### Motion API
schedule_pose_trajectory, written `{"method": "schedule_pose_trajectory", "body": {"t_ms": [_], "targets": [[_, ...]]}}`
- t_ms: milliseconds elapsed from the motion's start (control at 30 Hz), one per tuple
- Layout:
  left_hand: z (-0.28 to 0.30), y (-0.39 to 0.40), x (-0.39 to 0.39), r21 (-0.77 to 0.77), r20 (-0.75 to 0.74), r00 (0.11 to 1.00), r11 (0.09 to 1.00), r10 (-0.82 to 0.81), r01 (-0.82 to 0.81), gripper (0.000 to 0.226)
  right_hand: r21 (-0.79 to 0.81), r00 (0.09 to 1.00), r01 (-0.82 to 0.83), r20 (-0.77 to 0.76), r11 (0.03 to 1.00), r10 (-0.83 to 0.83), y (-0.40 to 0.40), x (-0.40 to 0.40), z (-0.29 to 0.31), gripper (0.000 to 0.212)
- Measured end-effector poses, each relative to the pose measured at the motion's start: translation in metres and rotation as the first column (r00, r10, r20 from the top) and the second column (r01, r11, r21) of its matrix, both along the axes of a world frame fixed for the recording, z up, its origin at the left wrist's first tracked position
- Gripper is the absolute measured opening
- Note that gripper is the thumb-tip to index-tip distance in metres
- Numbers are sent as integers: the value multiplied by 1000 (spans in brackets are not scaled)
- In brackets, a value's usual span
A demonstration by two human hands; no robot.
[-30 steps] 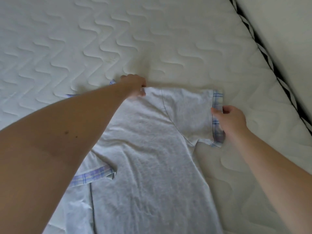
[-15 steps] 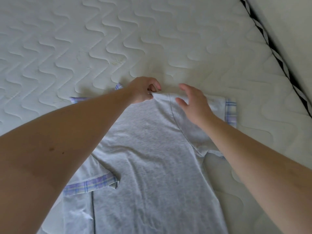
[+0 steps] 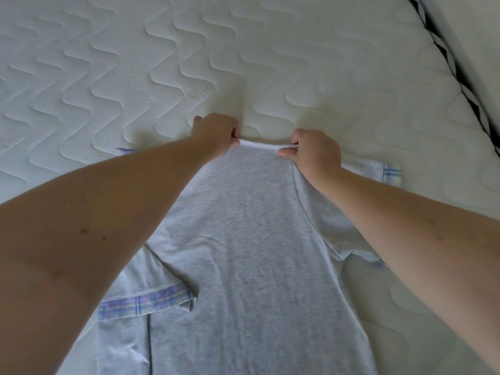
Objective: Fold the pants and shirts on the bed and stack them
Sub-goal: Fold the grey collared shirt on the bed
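A light grey t-shirt [image 3: 243, 253] with plaid-trimmed sleeves lies flat on the white quilted mattress [image 3: 135, 63], its neck end pointing away from me. My left hand [image 3: 216, 133] pinches the left side of the neckline. My right hand [image 3: 313, 152] pinches the right side of the same edge, which runs taut between the two. The left sleeve [image 3: 146, 301] is folded over the body, plaid cuff showing. The right sleeve [image 3: 378, 171] spreads out flat to the right.
The mattress stretches far and left of the shirt. Its edge, with black-and-white piping [image 3: 454, 69], runs diagonally at the upper right, with a pale surface [image 3: 476, 23] beyond it.
My right hand left the right sleeve cuff, swept left across the shoulder and took hold of the neckline. My left hand kept its hold on the neckline.
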State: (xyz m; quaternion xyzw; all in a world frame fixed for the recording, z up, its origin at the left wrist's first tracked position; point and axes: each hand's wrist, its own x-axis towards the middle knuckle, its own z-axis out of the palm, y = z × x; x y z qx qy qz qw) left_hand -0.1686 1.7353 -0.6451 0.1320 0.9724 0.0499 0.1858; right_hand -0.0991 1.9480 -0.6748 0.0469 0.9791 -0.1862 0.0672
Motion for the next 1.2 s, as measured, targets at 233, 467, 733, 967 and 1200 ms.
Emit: {"method": "schedule_pose_trajectory", "body": {"t_ms": [233,467,733,967,1200], "targets": [[-18,3,29,-157,-322,938,985,-125,77,24,96,1000,10,-26,995,-7,19,9,0,49],[-17,37,89,151,-234,879,878,-415,455,28,335,953,-185,291,924,85,82,35,14,68],[-43,41,106,-2,-63,958,960,-280,281,60,159,895,12,439,987,-82,134,56,49,40],[-55,38,103,-52,54,984,983,-171,174,68,-315,936,248,320,916,-143,131,101,73,32],[-38,31,85,176,207,969,980,-132,96,57,-362,995,75,95,929,-44,33,125,117,22]]}}
